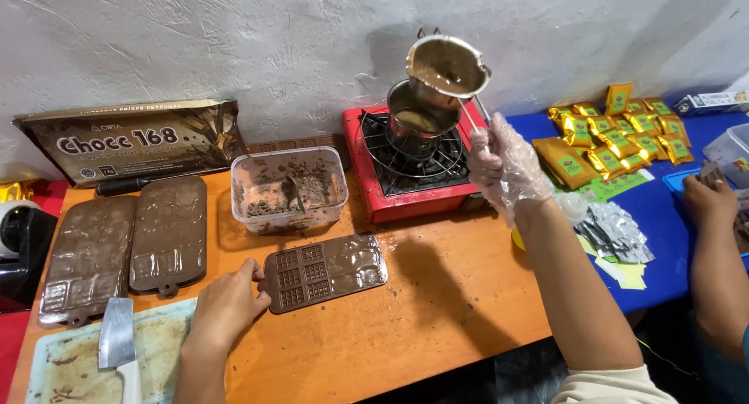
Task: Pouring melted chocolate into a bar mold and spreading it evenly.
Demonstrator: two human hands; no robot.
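Centre frame, low: left hand [226, 304], bare, fingers curled on the near end of a brown chocolate mould [324, 271] lying flat on the orange table [406, 326]. Upper centre: right hand [503, 166], in a clear glove, closed around the handle of a small metal pot [447, 65], tilted, chocolate inside, above a second pot [413, 123] on the red stove [406, 170]. Left: two filled moulds [125, 248], cleaver [117, 345], plastic tub [289, 189]. Right edge: another person's hand [708, 201] by yellow packets [616, 135].

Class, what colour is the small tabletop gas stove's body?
Red, with a black burner grate; the small tabletop gas stove shows in the head view.
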